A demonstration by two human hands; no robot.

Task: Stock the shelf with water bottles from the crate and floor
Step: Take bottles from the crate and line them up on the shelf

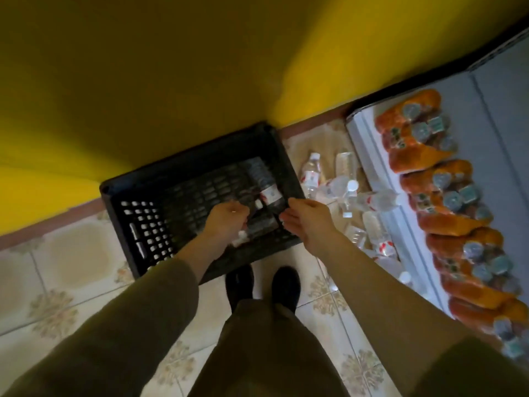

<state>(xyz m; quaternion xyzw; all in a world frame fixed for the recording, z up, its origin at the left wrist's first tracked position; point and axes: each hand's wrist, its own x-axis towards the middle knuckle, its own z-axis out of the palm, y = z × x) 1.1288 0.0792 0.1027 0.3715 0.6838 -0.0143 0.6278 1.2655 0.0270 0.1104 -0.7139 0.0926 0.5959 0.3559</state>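
A black plastic crate (160, 196) stands on the tiled floor against the yellow wall. Clear water bottles lie in its right half; one with a white and red label (270, 193) points toward the wall. My left hand (226, 222) reaches into the crate, its fingers curled round a bottle (262, 226) lying near the front wall. My right hand (310, 220) hovers over the crate's right front corner, fingers relaxed and holding nothing. Several more bottles (337, 187) lie loose on the floor between the crate and the white shelf (360, 130).
The low white shelf on the right carries orange shrink-wrapped packs of bottles (435, 179) along its length. My two black shoes (262, 285) stand just in front of the crate. Patterned floor tiles (71, 262) stretch to the left.
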